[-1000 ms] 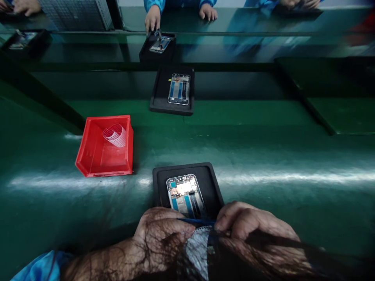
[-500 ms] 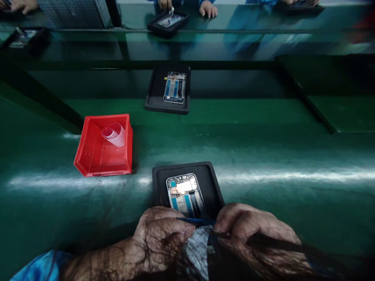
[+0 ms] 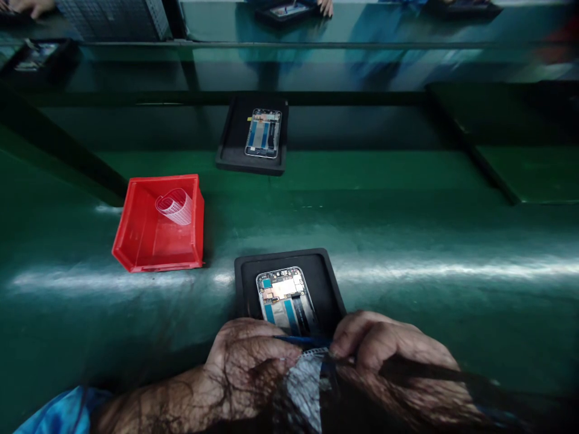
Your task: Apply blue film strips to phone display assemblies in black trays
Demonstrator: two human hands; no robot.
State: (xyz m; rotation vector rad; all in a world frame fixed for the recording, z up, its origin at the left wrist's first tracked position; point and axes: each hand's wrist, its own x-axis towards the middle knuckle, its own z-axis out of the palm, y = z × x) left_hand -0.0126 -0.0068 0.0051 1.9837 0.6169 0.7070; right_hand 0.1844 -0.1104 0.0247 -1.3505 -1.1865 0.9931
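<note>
rubber tray [image 3: 323, 280] on the tabletop [image 3: 420, 313], directly before the person, w/ phone frame [image 3: 284, 299] lying in it. left hand [image 3: 248, 361] & right hand [image 3: 384, 355] are side by side at the tray's near edge, over the frame's lower end. plastic bin [image 3: 136, 241] stands on the tabletop to the l of the tray, coiled film strip [image 3: 174, 206] inside near its back wall. further back, behind & slightly l of the 1st tray, is 2nd tray [image 3: 230, 138] w/ 2nd phone frame [image 3: 263, 133] in it. 3rd tray [image 3: 40, 57] lies far back l, below mesh panel [image 3: 108, 12]. at the far top edge, co-worker's hand [image 3: 324, 6] is just r of 4th tray [image 3: 284, 12].
</note>
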